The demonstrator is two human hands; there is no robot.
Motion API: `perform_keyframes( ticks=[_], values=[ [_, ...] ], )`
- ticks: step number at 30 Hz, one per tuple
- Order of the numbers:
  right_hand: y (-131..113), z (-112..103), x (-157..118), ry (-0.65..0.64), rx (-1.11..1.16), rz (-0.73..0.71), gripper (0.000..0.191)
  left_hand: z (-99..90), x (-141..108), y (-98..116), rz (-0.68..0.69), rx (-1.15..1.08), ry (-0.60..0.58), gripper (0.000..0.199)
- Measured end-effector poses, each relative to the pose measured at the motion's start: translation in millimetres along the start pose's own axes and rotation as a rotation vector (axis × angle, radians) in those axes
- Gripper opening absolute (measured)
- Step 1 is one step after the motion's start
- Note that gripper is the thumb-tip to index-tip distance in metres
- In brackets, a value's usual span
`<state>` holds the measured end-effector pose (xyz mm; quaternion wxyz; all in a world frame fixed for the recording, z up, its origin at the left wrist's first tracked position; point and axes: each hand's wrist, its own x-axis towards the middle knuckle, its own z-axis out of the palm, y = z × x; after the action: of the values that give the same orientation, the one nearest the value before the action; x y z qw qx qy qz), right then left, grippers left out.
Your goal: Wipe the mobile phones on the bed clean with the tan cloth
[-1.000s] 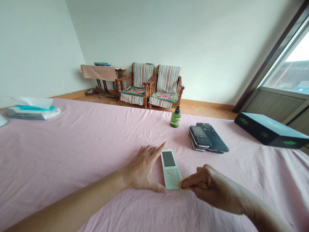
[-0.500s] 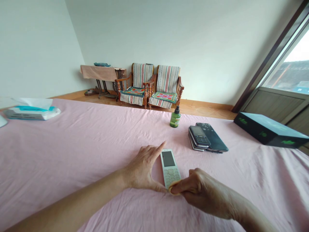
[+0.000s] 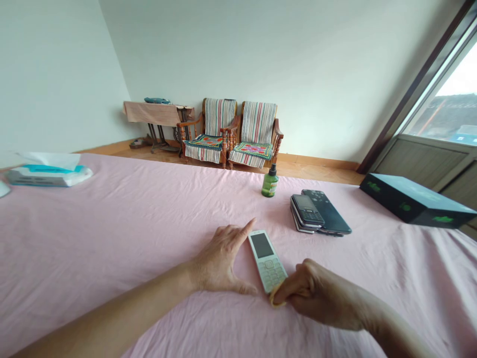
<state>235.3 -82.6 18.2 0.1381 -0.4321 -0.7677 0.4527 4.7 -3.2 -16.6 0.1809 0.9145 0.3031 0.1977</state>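
A white keypad phone (image 3: 269,263) lies face up on the pink cloth, its screen end pointing away from me. To its left, my left hand (image 3: 222,256) is open, with the index finger at the phone's top corner and the thumb stretched out near its lower end. My right hand (image 3: 311,293) is closed on a small yellowish cloth (image 3: 276,297), pressed at the bottom edge of the phone. The fingers partly hide this cloth.
A green spray bottle (image 3: 270,182) stands beyond the phone. Right of it lie stacked phones (image 3: 307,211) beside a large dark one (image 3: 330,216). A black box (image 3: 413,199) sits far right, a tissue pack (image 3: 50,175) far left. Chairs stand behind the table.
The lower end of the white phone has swung to the right. My right hand has shifted slightly right with the yellowish cloth. My left hand has hardly moved.
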Motion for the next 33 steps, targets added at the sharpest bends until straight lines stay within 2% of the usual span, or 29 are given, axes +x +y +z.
perform_keyframes(
  ticks=[2,3,6,8,12,18,22,25,30,33],
  values=[
    [7.5,-6.5,-2.3,0.045,0.110,0.089,0.032,-0.8,0.0,-0.1,0.003,-0.002,-0.007,0.123],
    [11.9,-9.2,-1.6,0.120,0.165,0.106,0.028,-1.4,-0.2,0.0,0.007,-0.003,-0.005,0.122],
    [25.2,-11.1,8.8,0.474,0.264,0.082,0.028,-3.5,-2.0,2.5,0.024,-0.016,0.028,0.111],
    [32.3,-6.5,19.4,0.590,0.297,0.113,0.032,-4.6,-3.9,6.1,0.047,-0.045,0.032,0.095],
    [37.7,8.6,35.4,0.583,0.472,0.155,0.041,-4.3,-7.3,14.9,0.112,-0.136,0.006,0.071],
    [32.9,23.4,46.4,0.728,0.546,0.159,0.043,-3.1,-9.0,23.3,0.153,-0.192,0.011,0.057],
    [17.8,30.1,52.5,0.803,0.525,0.114,0.043,-3.3,-11.8,29.6,0.105,-0.171,0.067,0.054],
    [2.3,37.3,56.3,0.756,0.464,0.036,0.038,-4.4,-16.5,34.4,-0.001,-0.169,0.103,0.042],
    [-17.0,53.3,54.0,0.565,0.235,-0.111,0.028,-7.1,-32.0,33.3,-0.175,-0.108,0.174,0.009],
    [-21.8,63.3,48.2,0.523,0.055,-0.226,0.028,-7.3,-41.1,30.2,-0.224,-0.102,0.172,0.014]
  ],
)
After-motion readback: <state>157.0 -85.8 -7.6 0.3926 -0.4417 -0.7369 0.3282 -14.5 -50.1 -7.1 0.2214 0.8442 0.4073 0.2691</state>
